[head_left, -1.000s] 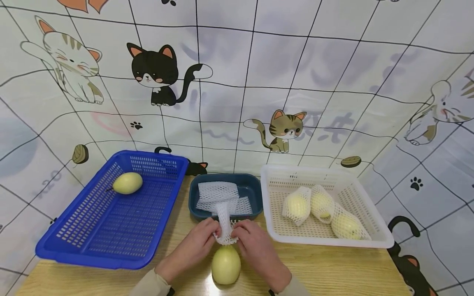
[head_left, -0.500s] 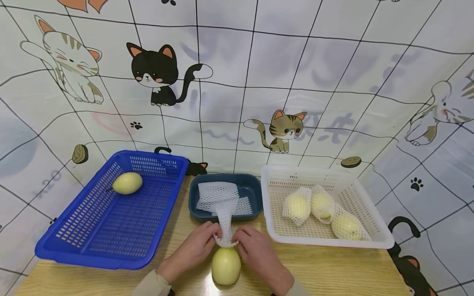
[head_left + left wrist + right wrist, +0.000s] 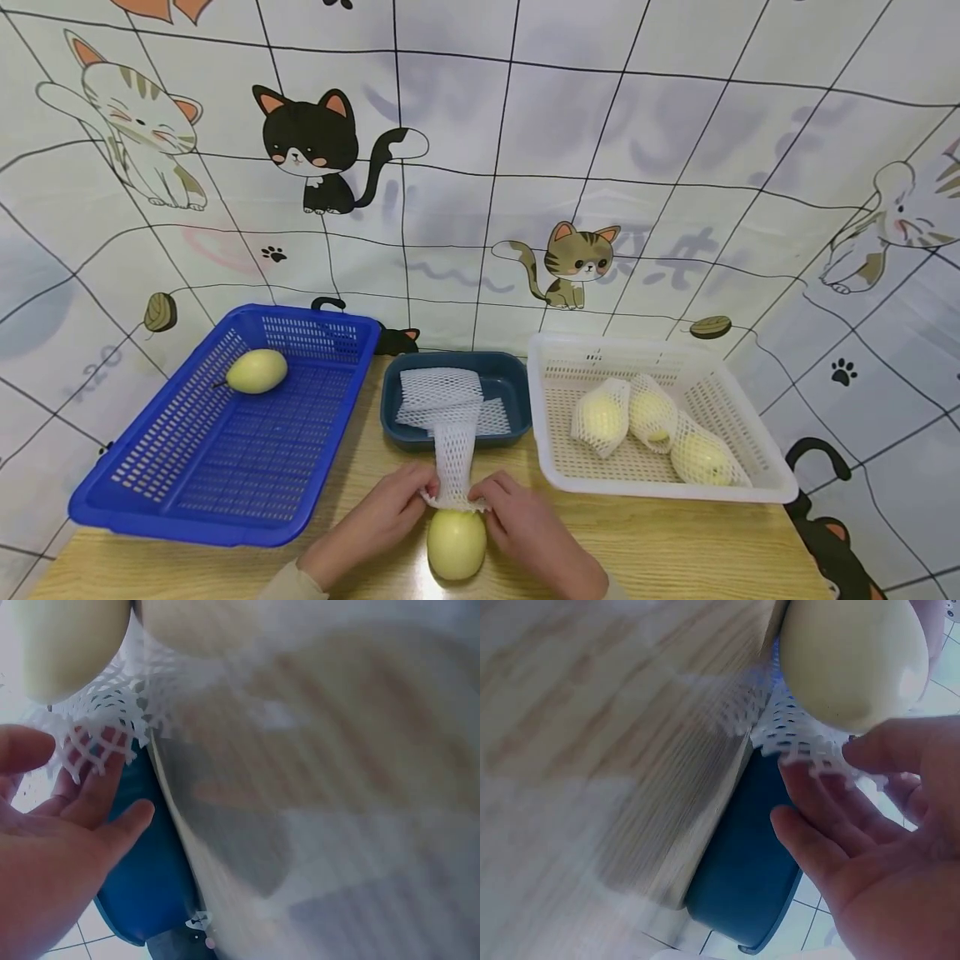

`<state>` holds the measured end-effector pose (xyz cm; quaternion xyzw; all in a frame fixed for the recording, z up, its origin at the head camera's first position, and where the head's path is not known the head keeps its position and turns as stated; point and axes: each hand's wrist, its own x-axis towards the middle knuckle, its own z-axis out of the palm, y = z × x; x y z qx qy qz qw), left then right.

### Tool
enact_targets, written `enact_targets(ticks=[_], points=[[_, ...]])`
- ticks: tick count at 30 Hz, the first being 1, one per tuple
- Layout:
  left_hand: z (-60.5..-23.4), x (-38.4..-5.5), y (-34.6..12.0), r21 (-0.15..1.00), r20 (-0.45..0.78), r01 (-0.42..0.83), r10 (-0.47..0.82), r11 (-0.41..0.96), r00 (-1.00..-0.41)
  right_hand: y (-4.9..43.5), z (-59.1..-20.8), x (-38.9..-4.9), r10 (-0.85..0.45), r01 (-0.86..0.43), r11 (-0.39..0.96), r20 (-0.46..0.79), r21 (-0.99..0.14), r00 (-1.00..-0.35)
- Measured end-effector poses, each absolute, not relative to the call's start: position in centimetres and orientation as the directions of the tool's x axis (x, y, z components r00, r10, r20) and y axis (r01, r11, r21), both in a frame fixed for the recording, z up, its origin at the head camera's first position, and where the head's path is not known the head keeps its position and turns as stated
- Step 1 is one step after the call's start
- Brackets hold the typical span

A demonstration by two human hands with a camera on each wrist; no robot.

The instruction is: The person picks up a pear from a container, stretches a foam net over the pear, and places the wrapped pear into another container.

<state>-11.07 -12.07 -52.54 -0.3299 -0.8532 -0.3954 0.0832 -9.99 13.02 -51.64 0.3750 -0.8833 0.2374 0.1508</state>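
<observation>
A white foam fruit net (image 3: 454, 467) is stretched at its near mouth between both hands. My left hand (image 3: 390, 510) pinches the left edge of that mouth, and my right hand (image 3: 534, 529) pinches the right edge. Just below it, a pale yellow pear (image 3: 457, 546) stands on the table, its top meeting the net's rim. In the left wrist view, fingers (image 3: 94, 799) show through the mesh beside the pear (image 3: 71, 645). From the right wrist, the thumb lies over the net's edge (image 3: 799, 735), with fingers beneath.
Behind the hands, a dark teal tub (image 3: 517, 400) holds more foam nets (image 3: 441, 387). The blue basket (image 3: 225, 487) at left contains one bare pear (image 3: 257, 371). At right, several netted pears (image 3: 602, 418) lie in a white basket (image 3: 660, 487).
Both hands have moved slightly nearer and apart, widening the net's mouth and bringing it down to the pear's top. The net's body has straightened out behind them.
</observation>
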Motion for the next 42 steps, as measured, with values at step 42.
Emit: enact_targets(ticks=[42], points=[[-52.9,-8.7,-11.8,0.798,0.04,0.449,0.709,0.401,-0.704,13.5,-52.3,-9.1,-0.714,-0.486,0.455,0.021,-0.747,-0.7]])
